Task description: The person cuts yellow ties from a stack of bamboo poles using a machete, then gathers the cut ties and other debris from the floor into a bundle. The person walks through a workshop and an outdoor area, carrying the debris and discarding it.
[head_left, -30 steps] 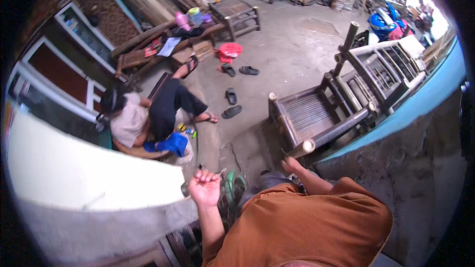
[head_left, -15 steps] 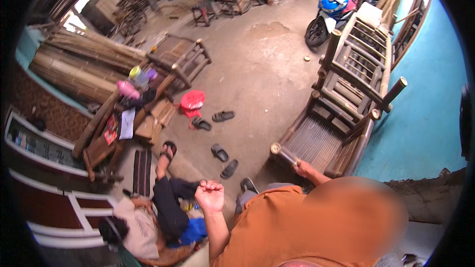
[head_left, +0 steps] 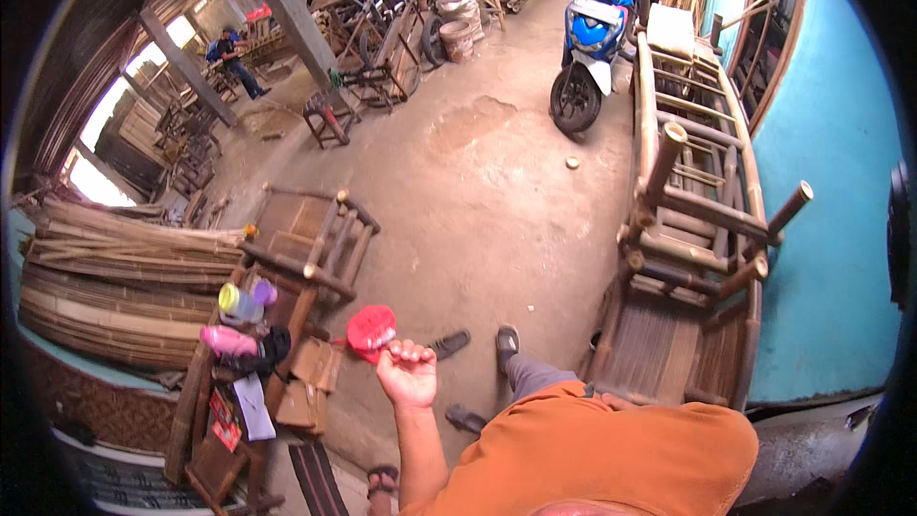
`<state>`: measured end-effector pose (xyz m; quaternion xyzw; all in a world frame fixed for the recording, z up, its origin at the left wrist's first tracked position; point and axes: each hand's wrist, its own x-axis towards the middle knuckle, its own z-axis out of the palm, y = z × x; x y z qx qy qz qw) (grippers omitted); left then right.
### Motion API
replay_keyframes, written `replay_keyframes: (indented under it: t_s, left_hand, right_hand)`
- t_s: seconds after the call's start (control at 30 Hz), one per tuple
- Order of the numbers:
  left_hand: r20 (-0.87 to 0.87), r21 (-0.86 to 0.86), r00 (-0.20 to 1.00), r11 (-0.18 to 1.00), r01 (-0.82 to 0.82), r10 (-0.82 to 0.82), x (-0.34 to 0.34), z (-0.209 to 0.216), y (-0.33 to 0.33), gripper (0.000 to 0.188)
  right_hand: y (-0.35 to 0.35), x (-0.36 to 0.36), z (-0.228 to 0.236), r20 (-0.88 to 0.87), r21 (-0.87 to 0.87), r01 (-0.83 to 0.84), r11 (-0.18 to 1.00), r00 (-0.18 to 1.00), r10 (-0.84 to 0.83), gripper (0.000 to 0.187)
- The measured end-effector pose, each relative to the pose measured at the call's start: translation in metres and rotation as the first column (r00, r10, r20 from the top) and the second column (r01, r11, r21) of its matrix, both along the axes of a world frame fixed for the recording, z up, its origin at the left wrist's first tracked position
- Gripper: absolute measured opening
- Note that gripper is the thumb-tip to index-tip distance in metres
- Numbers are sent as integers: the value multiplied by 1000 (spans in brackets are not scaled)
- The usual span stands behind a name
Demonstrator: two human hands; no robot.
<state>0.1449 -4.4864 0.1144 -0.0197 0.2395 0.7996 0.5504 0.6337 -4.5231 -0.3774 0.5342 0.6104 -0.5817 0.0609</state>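
Note:
My left hand is raised in front of my orange shirt, palm turned up and fingers curled in, with nothing visible in them. Just beyond it on the floor sits a red plastic bag with something white inside. Of my right hand only a small part shows beside the shirt. It is close to the near edge of a bamboo chair, and its fingers are hidden. Below me, my shoe rests on the concrete, between dark sandals.
Stacked bamboo furniture lines the blue wall on the right. Ahead is a parked blue motorbike. A wooden bench on the left bears a pink bottle and papers. Beyond are split bamboo and a distant person.
My view has swung, and I have stepped forward beside the chair. My right hand, earlier on the chair's bamboo arm, is now mostly hidden. The seated person has nearly left view.

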Motion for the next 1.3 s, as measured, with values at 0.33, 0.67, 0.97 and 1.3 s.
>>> replay_keyframes:
  t_s: [0.33, 0.67, 0.97, 1.3]
  left_hand:
    - [84, -296, 994, 951, 92, -70, -119, -19, 275, 3]
    - [86, -406, 961, 871, 276, -264, -235, -76, 617, 24]
    - [-71, -400, 924, 859, 319, -376, -341, -14, 1020, 20]
    - [-832, -485, 228, 862, 146, -506, -370, -176, 1452, 19]
  right_hand:
    - [479, -284, 208, 12, 547, 137, 826, 985, -171, 40]
    - [805, -477, 302, -274, 475, 319, 820, 939, -207, 40]
    - [891, -381, 149, 363, 115, 482, 869, 794, -488, 35]
    - [1163, -367, 108, 517, -148, 609, 779, 719, -464, 37]
